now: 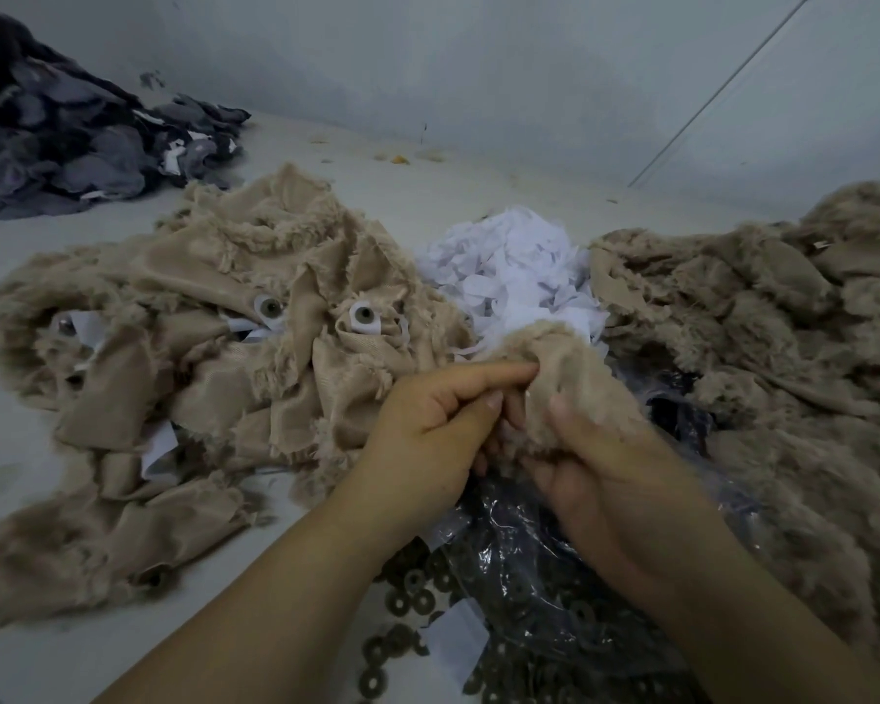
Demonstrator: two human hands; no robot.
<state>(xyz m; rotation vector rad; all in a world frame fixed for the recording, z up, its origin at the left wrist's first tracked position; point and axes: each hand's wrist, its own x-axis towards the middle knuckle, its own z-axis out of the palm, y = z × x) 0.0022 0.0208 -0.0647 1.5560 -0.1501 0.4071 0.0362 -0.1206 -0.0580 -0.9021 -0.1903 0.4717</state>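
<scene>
Washers (pixel 407 597) spill from one clear bag (pixel 529 566) nearest you; a careless forearm could scatter them. Just beyond, your left hand (pixel 428 429) and right hand (pixel 595 470) both pinch one tan plush piece (pixel 565 368) with curled fingers, over the bag. Farther lie two tan heaps, left heap (pixel 199 358) and right heap (pixel 763 322), one white scrap pile (pixel 514 276), one grey heap (pixel 62 144) far left.

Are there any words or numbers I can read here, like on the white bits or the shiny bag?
None: no word, number or label can be read.
The white scraps look blank.
The clear plastic bag shows no print.
The furry beige piece, pinched by the left hand and the right hand, shows no tag.
</scene>
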